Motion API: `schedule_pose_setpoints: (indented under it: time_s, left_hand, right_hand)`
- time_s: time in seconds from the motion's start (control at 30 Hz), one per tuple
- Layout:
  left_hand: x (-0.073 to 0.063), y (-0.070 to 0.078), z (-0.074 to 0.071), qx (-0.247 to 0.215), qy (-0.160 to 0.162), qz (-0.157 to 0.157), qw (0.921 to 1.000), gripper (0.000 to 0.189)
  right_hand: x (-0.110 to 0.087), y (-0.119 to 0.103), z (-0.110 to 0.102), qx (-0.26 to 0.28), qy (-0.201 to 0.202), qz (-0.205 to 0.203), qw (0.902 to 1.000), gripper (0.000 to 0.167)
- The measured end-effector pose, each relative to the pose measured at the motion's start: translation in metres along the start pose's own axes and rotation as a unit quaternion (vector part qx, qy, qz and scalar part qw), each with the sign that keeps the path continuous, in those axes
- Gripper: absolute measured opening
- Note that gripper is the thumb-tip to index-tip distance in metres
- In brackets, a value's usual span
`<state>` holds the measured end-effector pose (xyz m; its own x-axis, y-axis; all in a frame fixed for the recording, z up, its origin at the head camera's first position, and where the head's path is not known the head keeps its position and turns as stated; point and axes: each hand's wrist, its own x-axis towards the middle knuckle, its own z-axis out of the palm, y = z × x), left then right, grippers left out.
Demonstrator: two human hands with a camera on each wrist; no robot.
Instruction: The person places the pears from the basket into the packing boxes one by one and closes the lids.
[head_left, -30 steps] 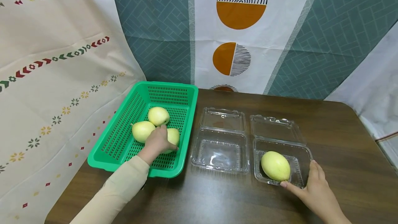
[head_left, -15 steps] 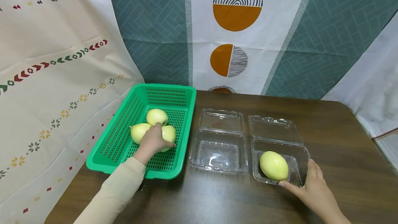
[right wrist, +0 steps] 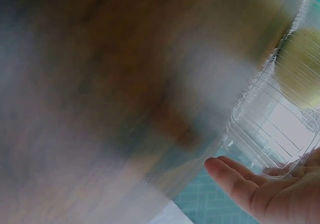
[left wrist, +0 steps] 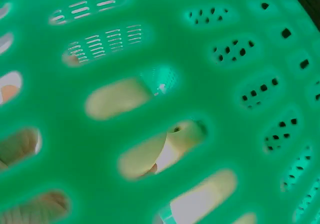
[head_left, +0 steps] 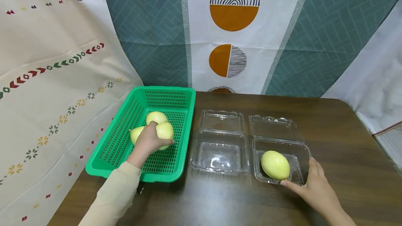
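In the head view, my left hand (head_left: 148,141) grips a pale yellow-green pear (head_left: 165,133) inside the green plastic basket (head_left: 187,132). Another pear (head_left: 156,117) lies behind it, and a third pear (head_left: 135,134) is partly covered by the hand. Basket slots fill the left wrist view, with blurred pears (left wrist: 145,159) showing through them. My right hand (head_left: 317,187) holds the near right corner of an open clear plastic container (head_left: 301,146), thumb at the front and fingers along the side. One pear (head_left: 275,165) lies in that container.
A second open clear container (head_left: 221,170), its lid folded back, stands between the basket and the held one. All stand on a dark wooden table (head_left: 220,201). Patterned cloths (head_left: 157,44) hang behind and at the left.
My left hand has moved slightly left with the gripped pear, which appears a little raised. The right hand stays at the container's corner. The head view has shifted slightly.
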<state>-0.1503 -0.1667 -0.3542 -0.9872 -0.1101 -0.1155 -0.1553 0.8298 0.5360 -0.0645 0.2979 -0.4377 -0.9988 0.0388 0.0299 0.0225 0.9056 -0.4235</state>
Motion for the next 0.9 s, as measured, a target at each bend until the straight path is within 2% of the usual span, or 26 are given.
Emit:
schedule_pose_setpoints:
  time_s: [0.4,0.7,0.9]
  left_hand:
    - [-0.013,0.015,-0.010,-0.050,0.030,0.027,0.9979,0.079]
    - [-0.019,0.016,-0.011,-0.057,0.027,0.031,0.9975,0.080]
    - [-0.023,0.016,-0.014,-0.076,0.015,0.022,0.9968,0.079]
  right_hand:
    - [0.003,0.000,-0.002,0.000,-0.018,0.005,0.9998,0.125]
    - [0.001,0.000,-0.002,0.000,-0.031,0.010,0.9995,0.128]
    - [0.002,-0.001,-0.003,0.003,-0.037,0.013,0.9992,0.129]
